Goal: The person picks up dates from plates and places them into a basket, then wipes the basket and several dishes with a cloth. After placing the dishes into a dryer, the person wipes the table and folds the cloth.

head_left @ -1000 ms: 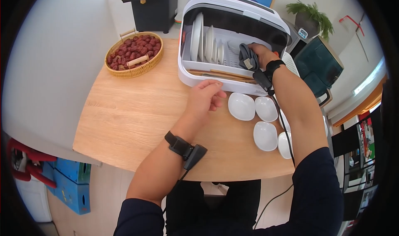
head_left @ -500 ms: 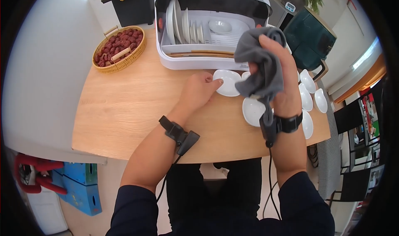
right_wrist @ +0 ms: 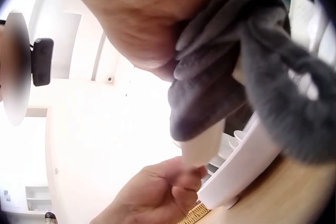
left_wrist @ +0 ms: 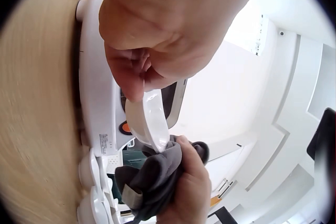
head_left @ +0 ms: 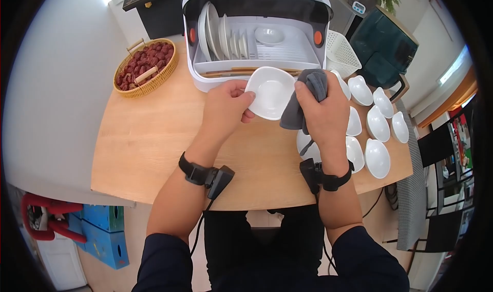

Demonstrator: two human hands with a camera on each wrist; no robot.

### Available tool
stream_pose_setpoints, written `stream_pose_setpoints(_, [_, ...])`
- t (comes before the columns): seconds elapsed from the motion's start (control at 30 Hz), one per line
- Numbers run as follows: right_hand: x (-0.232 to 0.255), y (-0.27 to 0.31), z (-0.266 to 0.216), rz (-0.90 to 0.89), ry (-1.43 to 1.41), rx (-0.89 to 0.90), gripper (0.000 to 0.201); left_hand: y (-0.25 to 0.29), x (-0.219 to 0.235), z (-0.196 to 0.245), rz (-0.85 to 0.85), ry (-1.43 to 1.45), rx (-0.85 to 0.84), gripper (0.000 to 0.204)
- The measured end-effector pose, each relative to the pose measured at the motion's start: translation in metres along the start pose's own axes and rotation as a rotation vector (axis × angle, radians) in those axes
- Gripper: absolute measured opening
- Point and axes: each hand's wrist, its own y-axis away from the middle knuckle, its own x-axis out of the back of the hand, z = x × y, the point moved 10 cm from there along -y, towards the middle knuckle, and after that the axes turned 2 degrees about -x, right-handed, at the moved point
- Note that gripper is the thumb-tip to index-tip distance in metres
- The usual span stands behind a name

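Observation:
Above the table, the left hand (head_left: 224, 107) pinches the left rim of a white squarish bowl (head_left: 270, 92), thumb on its inner side. The right hand (head_left: 327, 118) grips a bunched dark grey cloth (head_left: 297, 110) at the bowl's right rim. In the left wrist view the cloth (left_wrist: 157, 174) touches the bowl's (left_wrist: 148, 121) far end. From the right wrist the cloth (right_wrist: 210, 77) covers part of the bowl (right_wrist: 202, 148), and the left hand (right_wrist: 157, 192) holds the other end.
Behind the hands stands an open white dish cabinet (head_left: 205, 81) with upright plates (head_left: 211, 32), a small dish (head_left: 269, 35) and chopsticks. Several white bowls (head_left: 377, 159) lie at the right. A basket of red dates (head_left: 146, 68) is at the back left; a white basket (head_left: 343, 53) sits behind the bowls.
The left hand has lifted the bowl from the table. The right hand, earlier inside the cabinet with the cloth, has come out and now brings the cloth against the bowl.

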Motion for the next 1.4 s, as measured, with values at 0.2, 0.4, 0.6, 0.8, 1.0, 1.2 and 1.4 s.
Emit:
stream_pose_setpoints(0.2, [-0.019,0.000,0.026,-0.148,-0.503,-0.192,0.033,0.004,-0.007,0.002,-0.099,0.349,-0.105,0.036])
stream_pose_setpoints(0.4, [-0.038,0.013,0.018,-0.131,-0.435,-0.121,0.035,0.014,-0.034,0.002,-0.287,0.899,-0.034,0.061])
stream_pose_setpoints(0.6, [-0.019,0.016,-0.001,0.063,-0.221,0.110,0.038,0.016,-0.038,0.004,-0.303,0.930,0.040,0.063])
stream_pose_setpoints(0.8, [-0.038,0.038,-0.046,-0.026,0.048,0.510,0.042,0.019,-0.048,0.013,-0.347,0.738,-0.120,0.070])
stream_pose_setpoints(1.0, [-0.059,0.054,-0.064,-0.312,-0.113,0.643,0.037,0.021,-0.032,0.014,-0.304,0.749,-0.125,0.070])
stream_pose_setpoints(1.2, [-0.052,0.049,-0.050,-0.538,-0.123,0.495,0.028,0.014,-0.017,0.023,-0.264,0.711,-0.214,0.066])
stream_pose_setpoints(1.4, [-0.036,0.045,-0.061,-0.051,0.069,0.662,0.037,0.012,-0.020,0.021,-0.294,0.593,-0.292,0.075])
